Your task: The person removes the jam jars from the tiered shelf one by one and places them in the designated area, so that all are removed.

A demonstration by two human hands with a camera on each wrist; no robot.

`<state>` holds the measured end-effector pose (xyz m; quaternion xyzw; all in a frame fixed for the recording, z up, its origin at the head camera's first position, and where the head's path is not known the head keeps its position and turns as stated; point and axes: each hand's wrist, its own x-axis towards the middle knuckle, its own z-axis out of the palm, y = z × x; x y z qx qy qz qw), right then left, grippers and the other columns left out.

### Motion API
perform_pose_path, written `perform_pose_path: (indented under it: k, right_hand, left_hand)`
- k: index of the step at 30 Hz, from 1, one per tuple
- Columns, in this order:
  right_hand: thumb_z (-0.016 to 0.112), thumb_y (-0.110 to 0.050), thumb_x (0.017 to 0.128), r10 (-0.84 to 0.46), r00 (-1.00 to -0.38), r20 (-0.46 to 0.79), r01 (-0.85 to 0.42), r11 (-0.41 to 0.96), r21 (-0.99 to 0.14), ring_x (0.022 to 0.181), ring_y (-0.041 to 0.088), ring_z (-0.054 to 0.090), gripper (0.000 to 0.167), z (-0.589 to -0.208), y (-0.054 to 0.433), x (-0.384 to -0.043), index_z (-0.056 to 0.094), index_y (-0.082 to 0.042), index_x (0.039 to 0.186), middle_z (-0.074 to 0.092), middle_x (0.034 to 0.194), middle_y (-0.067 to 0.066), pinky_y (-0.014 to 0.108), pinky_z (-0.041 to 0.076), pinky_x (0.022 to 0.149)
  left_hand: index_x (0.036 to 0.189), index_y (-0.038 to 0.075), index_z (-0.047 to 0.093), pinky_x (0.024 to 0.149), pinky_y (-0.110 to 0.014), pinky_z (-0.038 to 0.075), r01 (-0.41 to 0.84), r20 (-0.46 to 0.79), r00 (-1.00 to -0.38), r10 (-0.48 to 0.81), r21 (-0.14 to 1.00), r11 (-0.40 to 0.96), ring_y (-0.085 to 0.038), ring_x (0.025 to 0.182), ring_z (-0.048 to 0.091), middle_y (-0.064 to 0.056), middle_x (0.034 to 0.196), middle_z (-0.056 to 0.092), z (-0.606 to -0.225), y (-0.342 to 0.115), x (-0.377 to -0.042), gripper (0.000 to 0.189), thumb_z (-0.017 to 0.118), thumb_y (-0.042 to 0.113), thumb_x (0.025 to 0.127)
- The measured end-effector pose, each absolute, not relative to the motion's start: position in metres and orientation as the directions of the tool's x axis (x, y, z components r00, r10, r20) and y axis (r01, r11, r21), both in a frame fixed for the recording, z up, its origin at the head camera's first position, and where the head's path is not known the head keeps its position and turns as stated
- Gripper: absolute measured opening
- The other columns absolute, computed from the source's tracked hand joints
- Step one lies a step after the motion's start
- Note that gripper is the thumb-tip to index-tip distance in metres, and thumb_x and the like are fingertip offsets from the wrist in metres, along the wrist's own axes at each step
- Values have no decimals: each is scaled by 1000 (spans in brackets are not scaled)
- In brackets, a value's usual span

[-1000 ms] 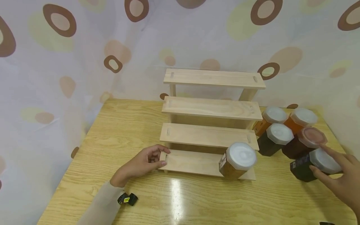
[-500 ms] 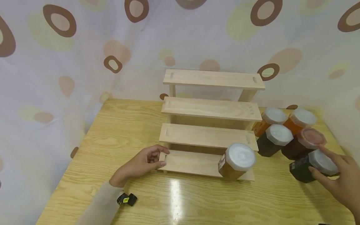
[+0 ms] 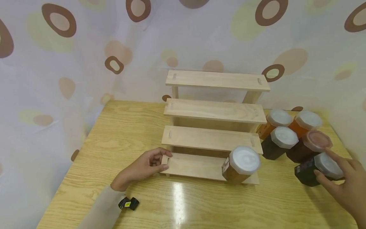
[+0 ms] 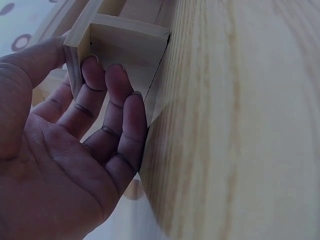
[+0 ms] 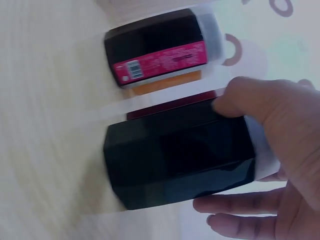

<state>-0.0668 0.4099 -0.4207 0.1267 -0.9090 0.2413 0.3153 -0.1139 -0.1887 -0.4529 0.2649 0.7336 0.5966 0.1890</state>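
A stepped wooden rack (image 3: 211, 136) with tiers of pale boards stands near the back of the table. My left hand (image 3: 145, 167) grips the left end of its lowest board (image 4: 77, 52), thumb on one face and fingers curled behind the other. On that board, towards the right, stands an amber jar (image 3: 235, 174) with a whitish lid. At the far right my right hand (image 3: 349, 186) holds a dark octagonal jar (image 5: 175, 160) near its translucent lid, thumb on one side and fingers on the other. Part of the lid is hidden by the hand.
Behind the held jar is a dark red jar (image 3: 303, 149); a dark jar (image 3: 273, 147) with a magenta label (image 5: 165, 62) stands left of it. Two orange jars (image 3: 297, 125) are further back. Patterned cloth (image 3: 186, 38) hangs behind the wooden table (image 3: 120, 133).
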Motion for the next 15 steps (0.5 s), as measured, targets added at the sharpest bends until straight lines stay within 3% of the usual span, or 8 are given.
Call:
perform_pose_path:
  k: [4,6,9,10,12,13,15]
  right_hand:
    - [65,-62,91,-108,-739,665,-419,846,-329,98,-15,34,80,-423,412,-68,64,7,131,59,90,33,10,29,67]
    - [63,-69,90,-115,-724,680,-429,847,-314,98,-8,41,87,-421,412,-69,65,8,130,60,90,32,11,30,78]
    - [64,-68,92,-103,-721,685,-406,864,-296,97,24,60,86,-413,412,-71,65,10,127,63,98,40,15,30,99]
    - [62,-69,92,-92,-724,684,-387,875,-292,93,35,57,88,-410,411,-71,65,12,126,63,100,40,15,29,99]
    - [63,-66,94,-38,-734,678,-347,880,-326,103,39,58,85,-405,408,-69,63,13,127,60,109,44,13,24,103]
    - [62,-64,95,-26,-734,679,-329,888,-322,101,48,56,85,-402,407,-69,63,15,127,59,110,46,11,23,103]
    - [58,-67,96,-2,-727,687,-299,901,-314,98,48,56,88,-396,402,-66,62,16,127,57,110,47,13,24,104]
  left_hand:
    - [134,3,58,58,-22,39,168,49,-782,621,977,134,-9,62,41,-4,73,49,-454,-189,-114,34,66,3,101]
    - [134,3,58,59,-22,39,169,51,-781,622,977,132,-9,62,41,-4,73,49,-454,-188,-114,34,66,2,101]
    - [134,3,58,59,-22,39,171,55,-782,621,977,129,-9,62,41,-4,74,49,-454,-188,-115,34,65,2,101]
    - [134,2,58,59,-22,39,172,57,-782,620,977,128,-9,63,41,-3,74,49,-454,-188,-115,34,65,2,101]
    - [134,2,58,59,-22,39,174,60,-783,620,977,125,-9,63,41,-3,74,49,-454,-188,-115,34,65,1,101]
    - [134,2,58,59,-22,39,172,58,-783,619,977,126,-9,63,41,-3,74,49,-454,-189,-115,34,65,1,101]
    - [134,2,58,59,-22,39,168,54,-784,619,978,127,-9,63,41,-2,74,49,-454,-189,-115,34,65,1,101]
